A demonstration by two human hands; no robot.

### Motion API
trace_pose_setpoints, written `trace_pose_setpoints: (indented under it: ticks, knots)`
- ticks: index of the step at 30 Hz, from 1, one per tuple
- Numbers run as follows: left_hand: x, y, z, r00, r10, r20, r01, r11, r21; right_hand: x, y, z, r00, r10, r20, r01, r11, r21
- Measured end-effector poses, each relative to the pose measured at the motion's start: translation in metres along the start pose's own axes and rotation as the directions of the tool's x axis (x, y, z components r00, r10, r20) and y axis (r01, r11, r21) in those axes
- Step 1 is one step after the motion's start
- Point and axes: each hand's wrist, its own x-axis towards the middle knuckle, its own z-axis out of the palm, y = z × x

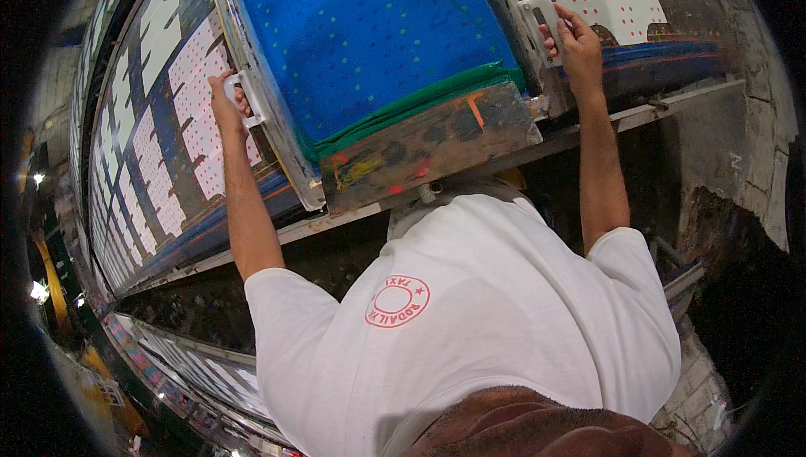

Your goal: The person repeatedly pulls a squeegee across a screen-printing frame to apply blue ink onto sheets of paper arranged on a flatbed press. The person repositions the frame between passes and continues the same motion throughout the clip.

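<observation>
A screen printing frame point(281, 109) lies across the long table in front of me, with a white handle on each side. My left hand point(225, 104) is closed around the left handle point(254, 103). Around the right handle point(541, 10), a little farther away, my right hand point(579, 50) is wrapped. Blue mesh point(369, 33) with small green dots fills the frame. Green ink point(403, 113) is gathered along its near edge, above a stained board point(437, 151). Whether the frame touches the printed pieces beneath is hidden.
White fabric pieces with pink dots point(201, 92) lie on the dark table to the left, and more dotted white pieces point(609, 4) to the right. A metal rail point(663, 109) runs along the table's near edge. Another table with pale pieces point(193, 356) stands at lower left.
</observation>
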Motion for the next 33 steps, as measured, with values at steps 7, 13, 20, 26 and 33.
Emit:
trace_pose_setpoints:
  ticks: [7,13,20,26,33]
  knots:
    - [-0.006,0.005,0.009,1.0,-0.005,-0.021,0.005,1.0,0.006,0.006,0.003,-0.009,0.998,-0.001,0.067,-0.003,0.997,0.072]
    - [-0.005,-0.001,0.005,0.998,-0.056,-0.014,0.057,0.998,0.035,0.009,0.014,-0.017,0.99,-0.038,0.135,0.023,0.994,0.109]
    - [-0.011,0.001,0.014,0.998,-0.047,-0.039,0.051,0.993,0.102,0.005,0.01,-0.02,0.995,0.054,0.08,-0.061,0.995,0.079]
    - [-0.015,0.0,0.024,0.998,-0.038,-0.05,0.044,0.991,0.125,-0.001,0.01,-0.019,0.993,0.063,0.099,-0.08,0.981,0.176]
    - [-0.001,-0.013,0.012,0.997,-0.071,0.002,0.071,0.993,0.091,-0.006,0.005,-0.019,0.996,0.07,0.059,-0.074,0.996,0.057]
